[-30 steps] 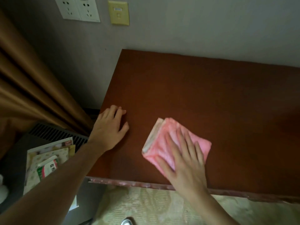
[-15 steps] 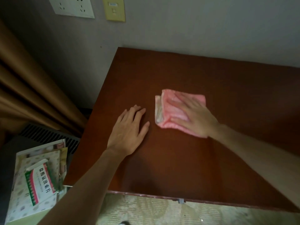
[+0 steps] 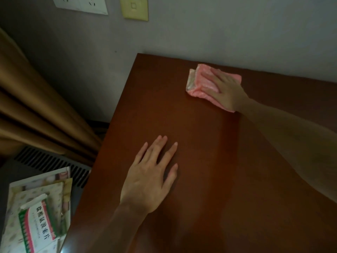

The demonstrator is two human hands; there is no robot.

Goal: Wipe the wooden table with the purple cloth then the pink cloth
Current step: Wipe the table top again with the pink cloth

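Note:
A dark reddish wooden table (image 3: 209,139) fills the middle and right of the head view, pushed against a grey wall. A folded pink cloth (image 3: 198,84) lies near the table's far edge. My right hand (image 3: 226,92) lies flat on top of it, palm down, pressing it onto the wood and covering its right half. My left hand (image 3: 153,178) rests flat on the bare wood nearer to me, fingers spread, holding nothing. No purple cloth is in view.
Brown curtains (image 3: 36,110) hang at the left. Below them stands a dark vented unit (image 3: 47,161) with papers and a green-and-white box (image 3: 38,229) on top. Wall sockets (image 3: 82,4) and a yellow plate (image 3: 135,8) sit above the table.
My right hand has pushed the pink cloth from the table's near edge across to its far edge. My left hand has shifted from the left edge further onto the table.

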